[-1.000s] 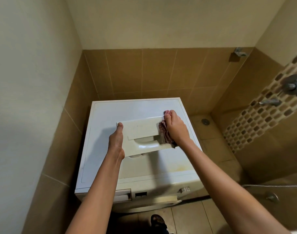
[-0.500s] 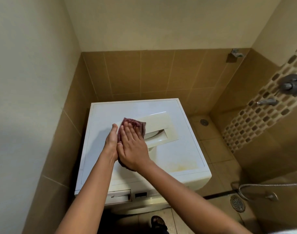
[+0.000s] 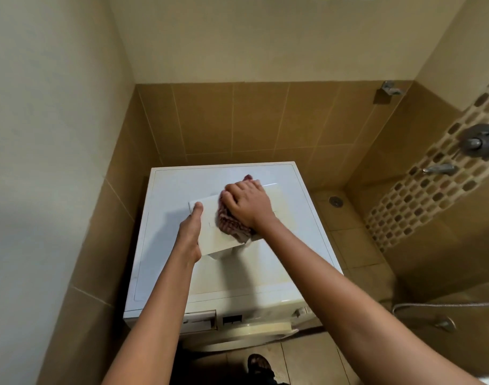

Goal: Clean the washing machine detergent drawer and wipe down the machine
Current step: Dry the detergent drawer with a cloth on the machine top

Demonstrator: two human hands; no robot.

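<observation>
Detergent drawer, lying atop washing machine. Left hand grips its edge; right hand bunches maroon cloth against it. Risk: a hard stroke could skid the drawer off the top.

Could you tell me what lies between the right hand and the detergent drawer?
A reddish cloth, pressed under the right hand onto the drawer; head view.

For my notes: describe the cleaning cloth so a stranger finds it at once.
Over the white washing machine, the left hand holds a white plastic detergent drawer. The right hand grips a dark-pink knitted cloth on it, the only coloured thing there.
</observation>
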